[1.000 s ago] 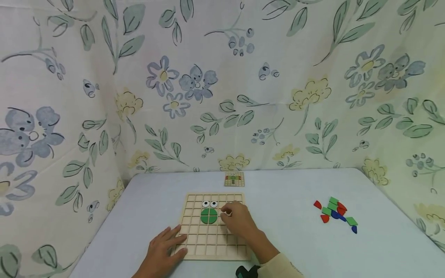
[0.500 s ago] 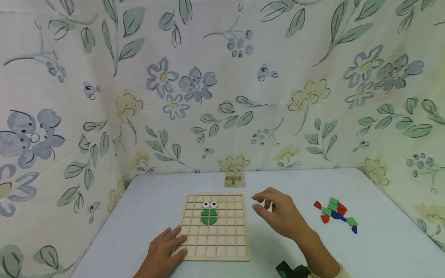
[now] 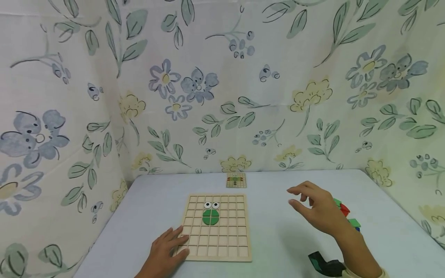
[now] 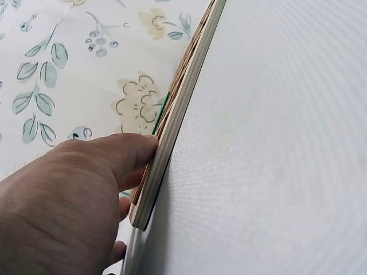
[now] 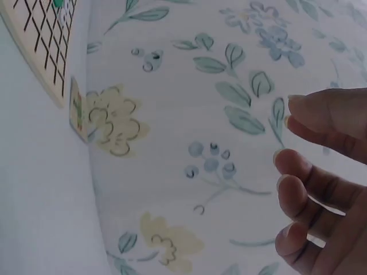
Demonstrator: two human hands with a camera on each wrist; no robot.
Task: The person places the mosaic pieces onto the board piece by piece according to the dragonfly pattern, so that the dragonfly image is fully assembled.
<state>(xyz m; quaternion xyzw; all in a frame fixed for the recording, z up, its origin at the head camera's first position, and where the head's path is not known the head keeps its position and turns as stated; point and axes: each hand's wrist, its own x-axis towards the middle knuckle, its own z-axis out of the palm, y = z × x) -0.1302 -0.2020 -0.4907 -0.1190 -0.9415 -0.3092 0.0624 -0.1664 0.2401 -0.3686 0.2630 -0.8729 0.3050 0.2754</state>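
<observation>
My left hand (image 3: 166, 249) rests with fingers spread on the left edge of a wooden grid board (image 3: 229, 239). In the left wrist view its thumb (image 4: 137, 150) lies on the board's edge. Two round eye pieces (image 3: 211, 205) sit on the grid, above a green disc (image 3: 210, 217) made of quarter pieces. To the right of the board, my right hand (image 3: 317, 206) hovers over the table, fingers loosely bent, thumb apart from them. The right wrist view shows nothing between these fingertips (image 5: 292, 163). Behind this hand, red, green and blue pieces (image 3: 354, 222) are partly hidden.
A small pattern card (image 3: 236, 180) stands at the table's back edge, behind the board. Floral cloth (image 3: 222, 85) surrounds the white table (image 3: 271, 247). A black device (image 3: 325, 264) sits at my right wrist.
My right hand has left the grid beside the green disc and travelled right, now overlapping the loose pieces in view. My left hand stays at the board's edge.
</observation>
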